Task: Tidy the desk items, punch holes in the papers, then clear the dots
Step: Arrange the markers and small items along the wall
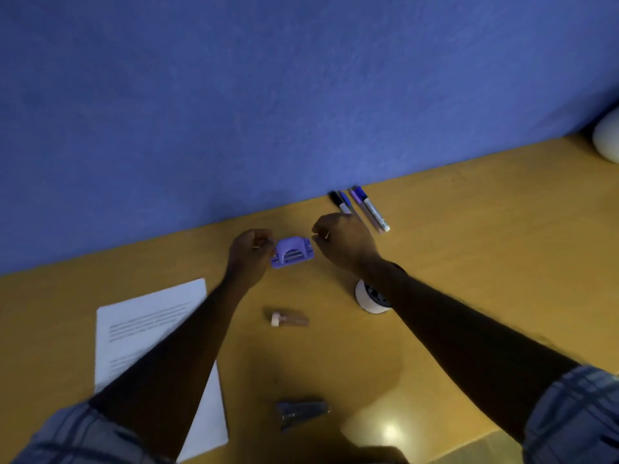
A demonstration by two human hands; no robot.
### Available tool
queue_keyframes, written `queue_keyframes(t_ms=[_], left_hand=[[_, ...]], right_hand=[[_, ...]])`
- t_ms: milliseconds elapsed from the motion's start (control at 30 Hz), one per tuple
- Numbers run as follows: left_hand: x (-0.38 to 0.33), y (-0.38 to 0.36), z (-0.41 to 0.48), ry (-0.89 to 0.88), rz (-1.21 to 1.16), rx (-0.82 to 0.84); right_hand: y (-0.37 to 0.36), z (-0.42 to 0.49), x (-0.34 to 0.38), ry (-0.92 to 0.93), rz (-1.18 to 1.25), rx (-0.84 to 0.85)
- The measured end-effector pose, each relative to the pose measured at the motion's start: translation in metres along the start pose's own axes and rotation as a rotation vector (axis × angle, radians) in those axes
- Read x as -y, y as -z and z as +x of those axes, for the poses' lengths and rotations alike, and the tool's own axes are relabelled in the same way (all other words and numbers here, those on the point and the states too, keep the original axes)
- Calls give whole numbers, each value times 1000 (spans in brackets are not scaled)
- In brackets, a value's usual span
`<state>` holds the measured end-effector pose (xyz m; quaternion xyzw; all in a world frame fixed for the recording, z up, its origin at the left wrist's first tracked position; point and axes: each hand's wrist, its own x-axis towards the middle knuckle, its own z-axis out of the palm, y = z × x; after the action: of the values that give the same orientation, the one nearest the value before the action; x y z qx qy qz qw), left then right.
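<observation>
A purple hole punch (293,252) stands on the yellow desk (469,249) close to the blue wall. My left hand (249,254) is curled against its left end, fingertips touching it. My right hand (341,241) hovers just right of the punch with its fingers curled in, a thin gap away and holding nothing I can see. A stack of white printed papers (134,333) lies at the near left, partly under my left forearm.
Several markers (363,207) lie side by side against the wall behind my right hand. A white tape roll (366,298) sits under my right forearm. A small capped tube (289,319) lies mid-desk, and a dark stapler (301,413) lies near the front edge.
</observation>
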<state>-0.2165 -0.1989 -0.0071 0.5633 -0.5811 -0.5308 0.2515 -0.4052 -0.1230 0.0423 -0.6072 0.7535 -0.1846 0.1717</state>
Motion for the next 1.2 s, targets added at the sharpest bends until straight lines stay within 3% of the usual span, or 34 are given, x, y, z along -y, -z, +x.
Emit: queue_keyframes(t_ms=[233, 367, 567, 700, 833, 967, 1200], left_hand=[[28, 23, -41, -21, 194, 25], [44, 36, -65, -69, 302, 51], [64, 44, -93, -112, 396, 90], [74, 45, -101, -112, 412, 116], [81, 40, -110, -112, 317, 174], [78, 23, -126, -76, 170, 351], [71, 13, -134, -55, 49, 334]], right_hand=[[-71, -57, 33, 79, -118, 365], [-104, -88, 27, 112, -166, 452], [-119, -102, 23, 112, -204, 371], [-112, -117, 20, 57, 44, 331], [-111, -138, 18, -68, 304, 196], [-110, -150, 27, -138, 460, 37], [-104, -164, 39, -120, 533, -12]])
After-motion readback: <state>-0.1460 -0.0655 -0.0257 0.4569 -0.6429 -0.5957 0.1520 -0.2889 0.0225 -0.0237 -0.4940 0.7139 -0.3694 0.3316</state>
